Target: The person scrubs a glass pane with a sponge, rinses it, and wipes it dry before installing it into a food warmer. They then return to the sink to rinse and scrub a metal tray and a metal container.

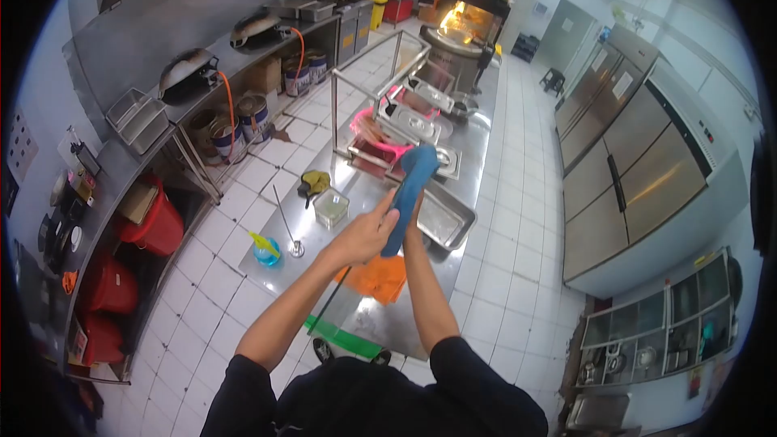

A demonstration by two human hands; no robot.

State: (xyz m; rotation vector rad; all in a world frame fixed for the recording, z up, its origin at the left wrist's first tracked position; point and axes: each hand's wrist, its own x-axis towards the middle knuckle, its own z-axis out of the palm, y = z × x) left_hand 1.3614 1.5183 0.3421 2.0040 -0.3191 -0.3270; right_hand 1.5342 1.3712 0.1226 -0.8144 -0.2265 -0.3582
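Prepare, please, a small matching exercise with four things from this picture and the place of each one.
Things:
1. blue cloth
2. orange cloth
3. spray bottle
4. red buckets

Places:
A. under the counter on the left side
B. lying on the steel table, at its near end
C. raised over the table, in the grasp of the left hand
D. standing near the table's left edge

Right pairs: 1-C, 2-B, 3-D, 4-A
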